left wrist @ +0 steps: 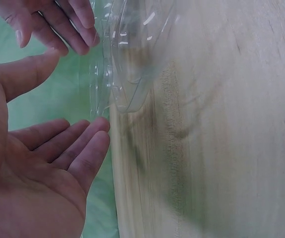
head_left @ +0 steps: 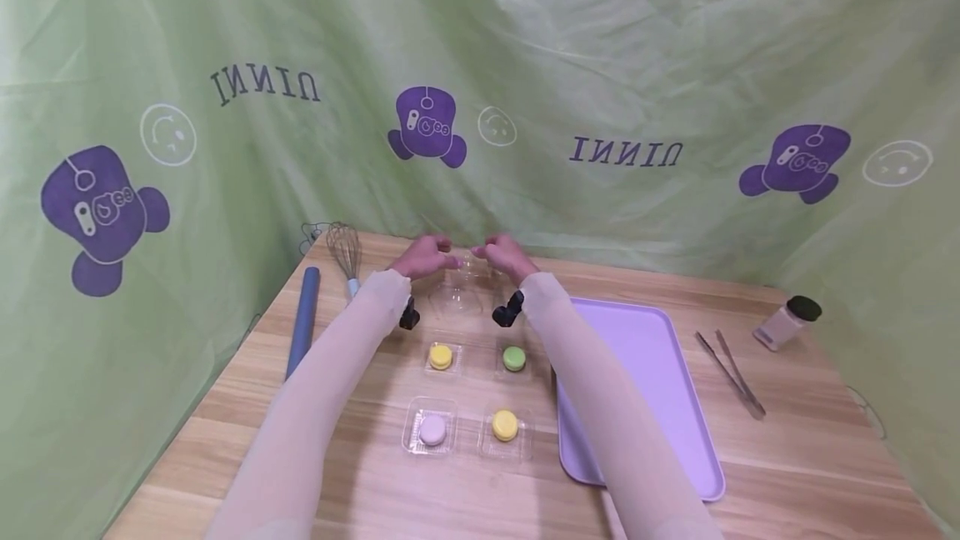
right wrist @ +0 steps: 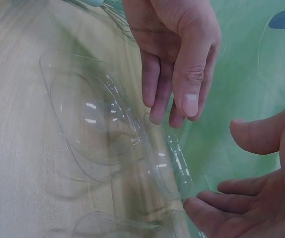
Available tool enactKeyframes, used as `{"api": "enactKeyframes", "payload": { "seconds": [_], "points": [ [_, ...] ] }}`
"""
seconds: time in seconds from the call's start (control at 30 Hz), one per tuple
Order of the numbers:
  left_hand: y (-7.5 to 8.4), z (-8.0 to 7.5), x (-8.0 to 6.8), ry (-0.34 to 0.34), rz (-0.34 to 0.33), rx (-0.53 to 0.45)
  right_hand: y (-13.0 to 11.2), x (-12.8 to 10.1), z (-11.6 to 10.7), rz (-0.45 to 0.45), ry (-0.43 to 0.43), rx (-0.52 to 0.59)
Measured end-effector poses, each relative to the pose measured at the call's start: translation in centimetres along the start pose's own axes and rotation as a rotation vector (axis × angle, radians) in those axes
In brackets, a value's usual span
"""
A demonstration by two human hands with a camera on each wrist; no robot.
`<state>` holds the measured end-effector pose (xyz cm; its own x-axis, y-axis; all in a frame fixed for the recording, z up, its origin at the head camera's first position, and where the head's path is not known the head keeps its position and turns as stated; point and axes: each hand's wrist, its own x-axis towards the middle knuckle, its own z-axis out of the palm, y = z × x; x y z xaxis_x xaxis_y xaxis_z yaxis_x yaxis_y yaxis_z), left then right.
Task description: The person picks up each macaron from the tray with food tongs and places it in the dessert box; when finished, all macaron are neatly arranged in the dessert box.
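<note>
At the table's far edge, my left hand (head_left: 423, 257) and right hand (head_left: 507, 257) face each other beside clear plastic packaging (head_left: 459, 294), a domed shell. In the left wrist view the left palm (left wrist: 38, 173) is turned up, thumb spread and fingers extended, fingertips close to the rim of the plastic shell (left wrist: 132, 64). The right wrist view has the right hand (right wrist: 251, 183) with thumb apart and fingertips at the shell's far edge; whether they touch cannot be told. Nearer me sit macarons in clear trays: yellow (head_left: 440, 356), green (head_left: 513, 358), lilac (head_left: 432, 430), yellow (head_left: 505, 425).
A purple tray (head_left: 652, 357) lies under my right forearm. Further right are metal tongs (head_left: 733, 373) and a dark-lidded jar (head_left: 786, 323). On the left lie a blue rolling pin (head_left: 303, 319) and a whisk (head_left: 346, 252). A green curtain (head_left: 525, 48) hangs behind the table.
</note>
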<state>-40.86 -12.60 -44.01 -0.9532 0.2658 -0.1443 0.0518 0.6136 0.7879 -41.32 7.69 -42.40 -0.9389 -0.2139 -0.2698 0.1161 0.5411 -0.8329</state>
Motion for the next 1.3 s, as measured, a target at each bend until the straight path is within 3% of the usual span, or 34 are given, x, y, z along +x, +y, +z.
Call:
{"api": "enactKeyframes", "payload": {
  "seconds": [0.37,0.63,0.8,1.07,1.3],
  "points": [
    [-0.4,0.2,-0.1,0.032,-0.034,-0.034,0.1,0.0,0.4,-0.026,-0.004,-0.019],
    [-0.1,0.2,0.1,0.120,-0.071,-0.193,-0.1,-0.3,0.8,-0.040,-0.004,0.129],
    [0.4,-0.2,0.2,0.175,-0.018,-0.282,-0.7,-0.6,0.6,-0.074,0.001,0.217],
    [1.3,-0.5,-0.4,0.167,0.076,-0.264,-1.1,-1.4,0.1,-0.137,0.032,0.339],
    [2.1,-0.9,-1.4,0.232,0.150,-0.306,-1.3,-2.4,-0.1,-0.192,0.040,0.412]
  ]
}}
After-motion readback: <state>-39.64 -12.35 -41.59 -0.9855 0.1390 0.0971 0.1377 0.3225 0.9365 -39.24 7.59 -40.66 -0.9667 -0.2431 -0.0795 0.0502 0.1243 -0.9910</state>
